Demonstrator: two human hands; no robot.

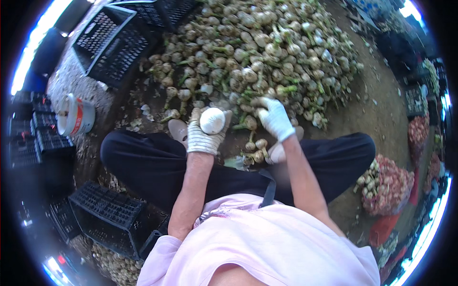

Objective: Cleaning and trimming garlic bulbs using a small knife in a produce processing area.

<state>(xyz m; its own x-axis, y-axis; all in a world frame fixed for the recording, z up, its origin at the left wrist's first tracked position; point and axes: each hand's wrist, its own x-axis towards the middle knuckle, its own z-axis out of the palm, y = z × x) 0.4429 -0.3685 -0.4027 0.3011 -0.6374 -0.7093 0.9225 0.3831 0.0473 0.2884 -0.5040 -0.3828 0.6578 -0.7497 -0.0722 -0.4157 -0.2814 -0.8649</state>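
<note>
My left hand [205,137], in a striped, soiled knit glove, holds a clean white garlic bulb [212,121] between thumb and fingers. My right hand [274,118], in a white glove with dirty fingertips, reaches to the near edge of a large heap of garlic bulbs [257,60] with short stems. Its fingertips touch or hover over the bulbs there; whether they hold one cannot be told. Several loose bulbs [260,143] with stems lie on the ground between my shoes, near a pale green scrap [236,162].
A black plastic crate [111,44] lies at the upper left, a white bucket with a red band [77,116] below it. Another black crate [103,214] stands at the lower left. A red mesh sack of garlic [386,186] sits at the right. Garlic skins [145,111] litter the floor.
</note>
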